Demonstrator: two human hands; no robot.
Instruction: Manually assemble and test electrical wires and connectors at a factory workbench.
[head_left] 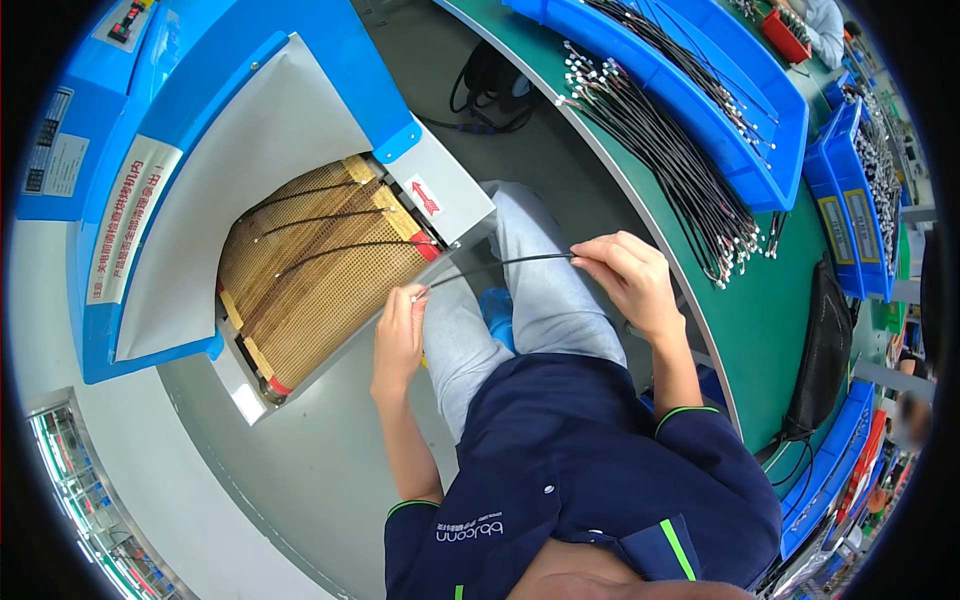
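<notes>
premises found to be a factory workshop, evidenced by a mesh-belt machine point(345, 285), green workbench point(740, 330), bundled black cables point(672, 165) and blue bins point(770, 185)

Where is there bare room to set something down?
Green tabletop: a bare patch between the bundle of white-tipped black cables and the long black pouch. Brown mesh belt: an open area below its three black cables in the picture. Crowded: the bundle's strip of tabletop and the blue plastic bin holding more cables.

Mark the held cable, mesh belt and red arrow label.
Held cable point(520, 260), head view: middle of its black length.
Mesh belt point(322, 310), head view: bare mesh.
Red arrow label point(423, 196), head view: middle of the arrow.
</notes>
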